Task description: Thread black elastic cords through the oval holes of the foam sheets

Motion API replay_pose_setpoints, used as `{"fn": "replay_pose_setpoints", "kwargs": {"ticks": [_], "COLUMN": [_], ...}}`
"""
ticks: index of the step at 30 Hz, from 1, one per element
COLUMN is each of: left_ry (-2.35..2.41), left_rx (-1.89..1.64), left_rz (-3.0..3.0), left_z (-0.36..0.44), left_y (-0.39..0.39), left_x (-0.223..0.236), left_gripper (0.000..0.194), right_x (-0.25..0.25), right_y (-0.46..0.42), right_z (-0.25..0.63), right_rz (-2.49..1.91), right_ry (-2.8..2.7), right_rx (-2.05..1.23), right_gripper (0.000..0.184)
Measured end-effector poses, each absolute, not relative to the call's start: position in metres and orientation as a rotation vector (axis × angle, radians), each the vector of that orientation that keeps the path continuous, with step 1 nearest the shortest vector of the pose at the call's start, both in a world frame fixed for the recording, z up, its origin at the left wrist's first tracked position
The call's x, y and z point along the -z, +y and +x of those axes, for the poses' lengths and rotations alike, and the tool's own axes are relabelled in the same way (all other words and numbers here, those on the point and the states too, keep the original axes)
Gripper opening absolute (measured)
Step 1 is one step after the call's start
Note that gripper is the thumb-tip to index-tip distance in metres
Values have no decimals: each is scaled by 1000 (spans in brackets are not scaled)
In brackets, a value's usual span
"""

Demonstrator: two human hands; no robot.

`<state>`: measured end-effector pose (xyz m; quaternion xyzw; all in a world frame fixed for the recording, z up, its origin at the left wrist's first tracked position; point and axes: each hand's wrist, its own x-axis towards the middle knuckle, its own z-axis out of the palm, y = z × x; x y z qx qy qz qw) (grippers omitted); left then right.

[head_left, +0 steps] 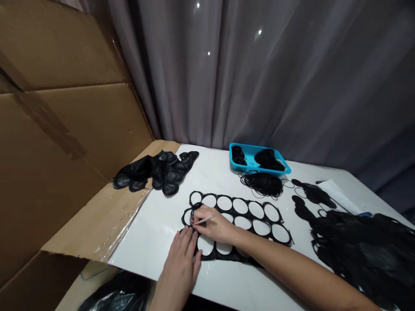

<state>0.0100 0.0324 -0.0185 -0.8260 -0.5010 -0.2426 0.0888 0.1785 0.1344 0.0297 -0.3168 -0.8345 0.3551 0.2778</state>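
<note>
Left hand [178, 265]: released, palm down, fingers extended and close together, with the fingertips resting on the lower left part of the black sheet [238, 204]. Right hand [214, 225]: closed in a pinch grip on a thin pale stick [207, 219], which projects from the grip toward the upper right of the view. Right fingertips [198, 214] are positioned at a small tangle of thin black loops [194, 211], located at the left end of the sheet.

Sheet position: flat on a white table [145, 233], near the middle of the view, with rows of round holes through which the table surface shows. Both hands and the right forearm cover part of the lower row.

Surrounding items: a blue plastic basket [259, 158] stands at the far edge of the table and holds two black bundles [267, 160]. A loose heap of black loops [262, 183] lies just in front of the basket. A large black pile [359, 255] occupies the right side, with a white paper [340, 196] beyond it. A black heap [155, 172] lies at the left, partly on a cardboard panel [65, 142]. A gray curtain [259, 86] hangs behind the table.
</note>
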Motion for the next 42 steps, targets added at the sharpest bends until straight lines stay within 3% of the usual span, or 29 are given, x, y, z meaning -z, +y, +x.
{"fn": "replay_pose_setpoints", "kwargs": {"ticks": [6,13,17,22,28,35,42], "left_ry": [-1470,-1430,-1426,-1570,-1963,-2100,-2429], "left_rx": [760,736,755,892,1443,2067,2218], "left_rz": [-2463,-2448,-2457,-2543,-2802,-3237,-3039], "left_z": [10,10,9,4,24,71,79], "left_y": [36,38,39,47,72,86,82], "left_x": [13,10,9,-12,-70,-96,-102], "left_gripper": [37,33,34,27,32,38,40], "right_x": [-22,-57,-75,-84,-94,-106,-110], "right_y": [138,197,226,213,140,96,79], "right_z": [178,199,236,263,264,273,287], "right_rz": [-662,-1064,-1314,-1318,-903,-819,-792], "right_ry": [-2609,-1972,-1585,-1258,-1068,-881,-810], "right_rx": [-383,-559,-483,-1109,-1868,-2002,-2018], "right_gripper": [9,18,19,25,38,41,38]}}
